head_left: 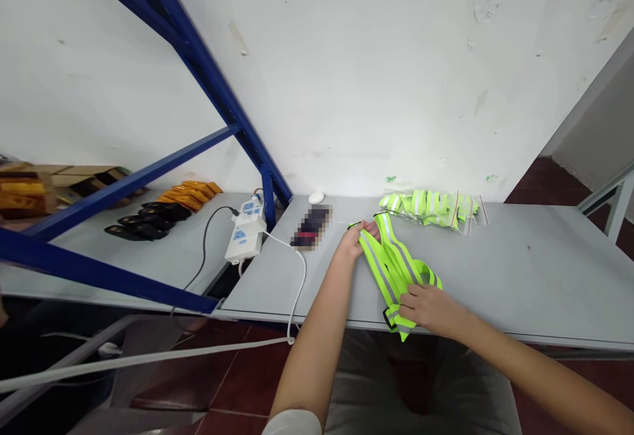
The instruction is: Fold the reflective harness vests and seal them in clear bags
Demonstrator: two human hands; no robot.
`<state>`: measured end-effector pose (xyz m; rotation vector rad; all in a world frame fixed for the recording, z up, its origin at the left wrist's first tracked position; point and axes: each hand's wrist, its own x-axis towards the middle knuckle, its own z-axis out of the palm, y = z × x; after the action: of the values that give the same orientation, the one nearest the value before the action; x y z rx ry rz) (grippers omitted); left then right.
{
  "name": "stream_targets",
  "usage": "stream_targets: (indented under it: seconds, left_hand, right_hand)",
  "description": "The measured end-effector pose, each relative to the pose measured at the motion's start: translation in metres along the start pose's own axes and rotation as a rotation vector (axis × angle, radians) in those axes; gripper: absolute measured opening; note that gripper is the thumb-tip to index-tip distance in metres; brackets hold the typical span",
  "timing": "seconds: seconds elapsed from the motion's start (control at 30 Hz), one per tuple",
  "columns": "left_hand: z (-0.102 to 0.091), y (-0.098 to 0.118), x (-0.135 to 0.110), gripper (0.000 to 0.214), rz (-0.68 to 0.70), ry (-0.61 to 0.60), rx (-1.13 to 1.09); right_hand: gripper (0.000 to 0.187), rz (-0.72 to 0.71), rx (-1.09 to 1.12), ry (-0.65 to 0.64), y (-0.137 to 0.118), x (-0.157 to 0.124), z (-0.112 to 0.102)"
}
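A neon yellow reflective strap (391,260) with grey stripes and black buckles lies in several loose lengths over the front part of the grey table. At its far end, my left hand (355,238) is closed on the lengths close to the dark buckles. My right hand (421,306) pinches the near end, beside a black buckle (390,319) at the table's front edge. One loop of the strap curves out to the right, above my right hand. The fingertips of my right hand are partly hidden.
Clear bags (430,209) of similar neon straps lie against the wall. A blurred-out phone-like item (312,227), a white round object (316,197) and a white power strip (246,234) with cables are to the left. Blue rack beams (198,59) cross there; black and orange packets lie beyond.
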<state>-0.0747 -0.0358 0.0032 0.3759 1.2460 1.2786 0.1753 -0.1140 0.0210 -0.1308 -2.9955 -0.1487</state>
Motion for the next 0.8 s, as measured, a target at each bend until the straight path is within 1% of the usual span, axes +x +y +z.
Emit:
stream_targets:
  seconds: [0.13, 0.2, 0.23, 0.33, 0.4, 0.43, 0.5, 0.57, 0.67, 0.73, 0.8]
  left_hand:
    - [-0.008, 0.012, 0.001, 0.02, 0.052, -0.027, 0.134]
    - [-0.012, 0.018, 0.0, 0.018, 0.108, -0.011, 0.236]
    - [-0.014, 0.021, -0.001, 0.026, 0.146, 0.009, 0.294]
    - [-0.02, 0.033, -0.004, 0.063, 0.295, 0.092, 0.507]
    - [-0.02, 0.039, -0.006, 0.075, 0.404, 0.132, 0.683]
    - [-0.018, 0.041, -0.007, 0.075, 0.451, 0.137, 0.778]
    - [-0.009, 0.039, -0.009, 0.067, 0.518, 0.109, 0.973]
    - [0.004, 0.032, -0.009, 0.057, 0.556, 0.034, 1.157]
    - [0.022, 0.017, -0.005, 0.057, 0.589, -0.072, 1.384]
    - [0.03, 0.011, -0.001, 0.052, 0.606, -0.081, 1.502]
    - [0.034, 0.009, 0.004, 0.039, 0.63, -0.058, 1.595]
  right_hand:
    - [0.007, 0.0, -0.004, -0.032, 0.003, 0.003, -0.004]
    - [0.007, 0.001, 0.003, -0.042, 0.003, 0.005, -0.006]
    - [0.006, 0.0, 0.009, -0.044, 0.002, 0.006, -0.006]
    - [0.007, 0.006, 0.017, -0.039, 0.0, 0.008, -0.005]
    - [0.007, 0.015, 0.014, -0.041, 0.0, 0.009, -0.005]
    - [0.008, 0.019, 0.013, -0.044, 0.0, 0.009, -0.005]
    - [0.007, 0.023, 0.015, -0.045, 0.001, 0.009, -0.005]
    - [0.007, 0.023, 0.022, -0.047, 0.002, 0.01, -0.007]
    - [0.006, 0.025, 0.038, -0.064, 0.003, 0.011, -0.009]
    - [0.007, 0.031, 0.049, -0.07, 0.001, 0.011, -0.01]
    - [0.008, 0.029, 0.054, -0.068, -0.002, 0.01, -0.01]
